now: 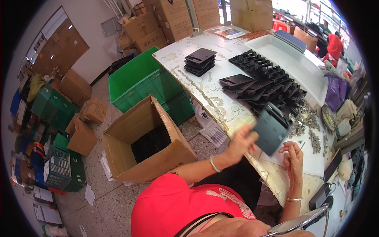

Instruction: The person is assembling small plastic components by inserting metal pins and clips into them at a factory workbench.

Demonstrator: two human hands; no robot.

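Note:
My left hand (pixel 241 143) grips the edge of a flat black rectangular part (pixel 269 133), slightly blurred, held tilted above the near edge of the table. Just right of it, my right hand (pixel 293 160) is apart from the part, its fingers curled together. A thin sliver shows by its fingertips, too small to name. Beyond the hands lies a heap of overlapping black parts (pixel 272 85) of a similar kind. A neat stack of flat black parts (pixel 200 59) stands farther left. Small metal pieces (pixel 306 122) are scattered in piles to the right of the heap.
An open cardboard box (pixel 134 168) with black parts (pixel 152 144) inside stands on the floor at my left. Behind it are green crates (pixel 136 85). A long white tray (pixel 319 73) lies at the table's far right. Cartons (pixel 169 19) are stacked behind.

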